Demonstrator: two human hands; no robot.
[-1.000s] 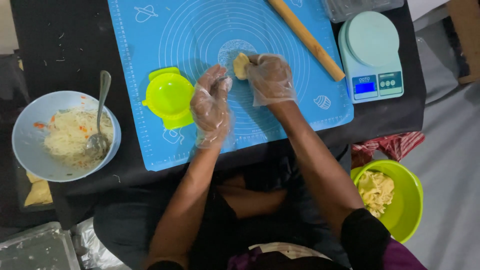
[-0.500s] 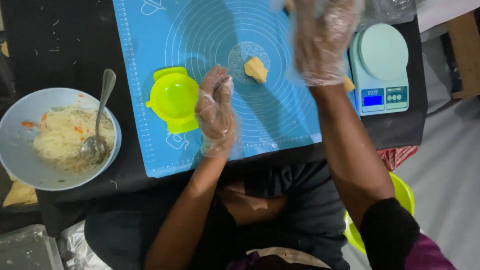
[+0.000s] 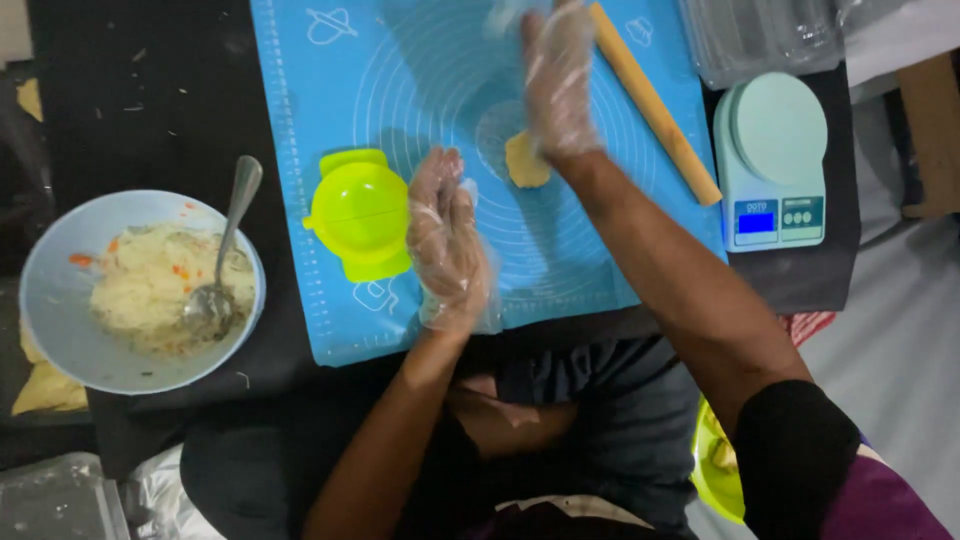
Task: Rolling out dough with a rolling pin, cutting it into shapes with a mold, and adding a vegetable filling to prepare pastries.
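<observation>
A small piece of yellow dough (image 3: 523, 160) lies on the blue silicone mat (image 3: 330, 80), inside its printed circles. My right hand (image 3: 558, 80), in a clear plastic glove, is stretched flat above the mat just past the dough, fingers pointing away, holding nothing. My left hand (image 3: 448, 232), also gloved, hovers edge-on over the mat between the dough and a lime green dumpling press (image 3: 360, 214), fingers straight and empty. A wooden rolling pin (image 3: 655, 102) lies diagonally to the right of my right hand.
A pale blue bowl (image 3: 60, 300) of shredded filling with a metal spoon (image 3: 222, 260) sits at the left on the black table. A mint digital scale (image 3: 775, 165) stands at the right, clear plastic containers (image 3: 760, 35) behind it. A green bowl (image 3: 712, 470) shows beside my lap.
The dough left my hands and now lies on the mat. My right hand lifted away, then came back over the mat above the dough. My left hand stayed beside the press.
</observation>
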